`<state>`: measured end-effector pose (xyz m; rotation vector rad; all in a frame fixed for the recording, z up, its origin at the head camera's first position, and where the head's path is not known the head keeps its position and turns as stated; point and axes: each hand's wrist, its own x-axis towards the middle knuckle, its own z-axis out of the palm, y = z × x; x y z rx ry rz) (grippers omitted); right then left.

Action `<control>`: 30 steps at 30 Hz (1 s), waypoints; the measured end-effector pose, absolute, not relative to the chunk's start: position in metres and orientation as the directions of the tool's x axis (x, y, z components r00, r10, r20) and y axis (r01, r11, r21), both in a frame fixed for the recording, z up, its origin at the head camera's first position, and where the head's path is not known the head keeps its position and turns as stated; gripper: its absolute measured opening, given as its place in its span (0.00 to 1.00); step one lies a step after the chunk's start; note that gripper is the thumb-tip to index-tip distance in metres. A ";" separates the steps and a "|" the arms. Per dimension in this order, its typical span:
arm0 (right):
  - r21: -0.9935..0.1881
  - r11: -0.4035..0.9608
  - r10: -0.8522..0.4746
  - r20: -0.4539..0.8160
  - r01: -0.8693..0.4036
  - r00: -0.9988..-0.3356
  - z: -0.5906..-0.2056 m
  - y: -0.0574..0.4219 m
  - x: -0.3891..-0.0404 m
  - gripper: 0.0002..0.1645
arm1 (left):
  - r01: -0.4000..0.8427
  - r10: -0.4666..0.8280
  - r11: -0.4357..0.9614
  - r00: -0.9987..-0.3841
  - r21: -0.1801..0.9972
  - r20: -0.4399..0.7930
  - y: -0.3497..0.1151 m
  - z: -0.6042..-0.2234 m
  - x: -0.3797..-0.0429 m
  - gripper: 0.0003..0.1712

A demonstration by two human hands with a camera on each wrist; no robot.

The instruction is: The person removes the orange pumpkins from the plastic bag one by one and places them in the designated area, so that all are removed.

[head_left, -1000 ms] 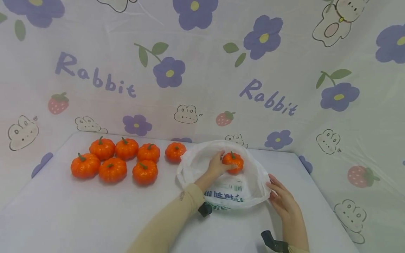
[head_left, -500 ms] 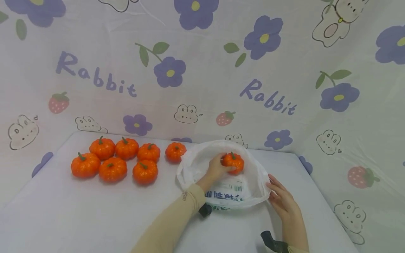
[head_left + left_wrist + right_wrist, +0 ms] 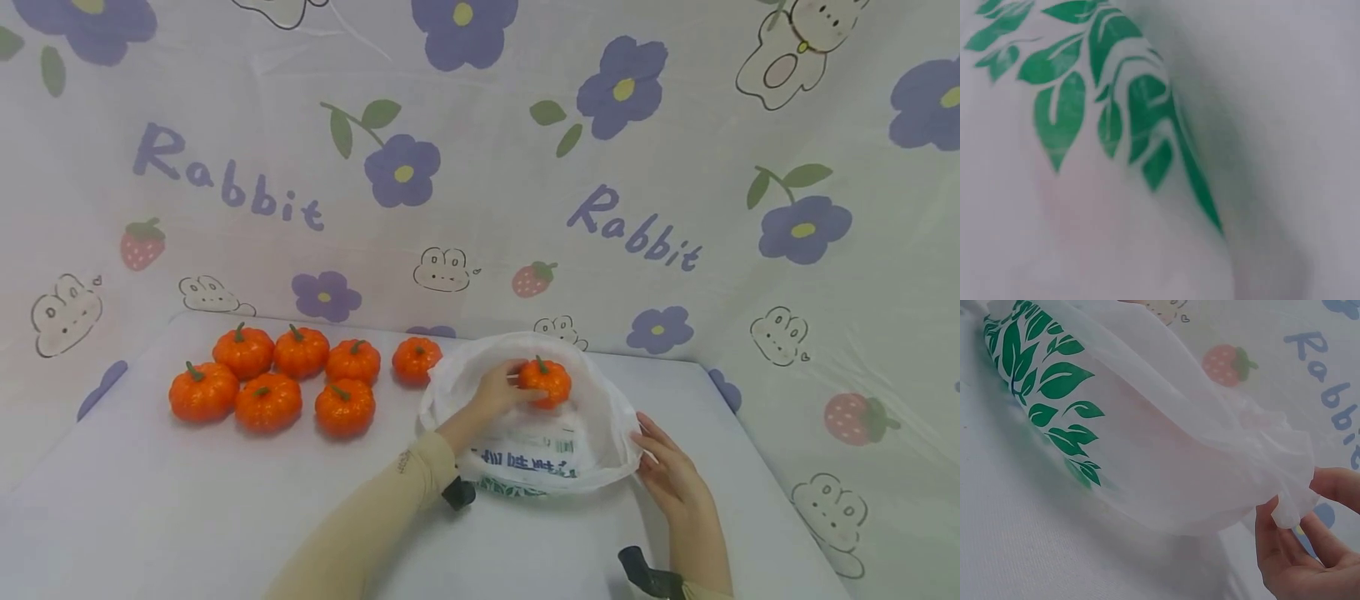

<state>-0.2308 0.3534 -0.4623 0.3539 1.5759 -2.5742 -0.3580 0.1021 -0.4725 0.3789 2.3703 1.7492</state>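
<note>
A white plastic bag [image 3: 600, 442] lies with its mouth spread wide in the head view, blue lettering and a green leaf print on its near side. My left hand [image 3: 498, 393] reaches over the near rim and grips a small orange pumpkin [image 3: 551, 385] with a green stem, thumb across its front and fingers behind. At the right side of the rim, my right hand [image 3: 678, 475] pinches the plastic; the right wrist view shows thumb and fingertips on the gathered edge. Only the bag's leaf-printed side [image 3: 1060, 119] fills the left wrist view, and the hand is hidden there.
Several more orange pumpkins [image 3: 267, 403] stand grouped on the left of the white table [image 3: 187, 508]. One pumpkin [image 3: 415, 361] sits close against the bag's left rim. A curtain [image 3: 480, 125] printed with flowers and rabbits rises behind the table.
Over the last half second my left hand and the pumpkin have shifted slightly left, and the left forearm has swung left too. My right hand keeps its place on the bag.
</note>
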 end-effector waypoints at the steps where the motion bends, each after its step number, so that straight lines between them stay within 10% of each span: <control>1: -0.865 -0.457 0.034 -0.250 0.207 -0.968 -0.462 0.354 -0.231 0.22 | 0.102 0.310 0.279 -0.951 0.955 0.011 0.100 -0.472 -0.358 0.40; 30: -0.847 -0.478 0.063 -0.296 0.231 -0.953 -0.459 0.354 -0.231 0.21 | 0.058 0.462 0.256 -0.884 0.965 -0.069 -0.009 -0.434 -0.331 0.41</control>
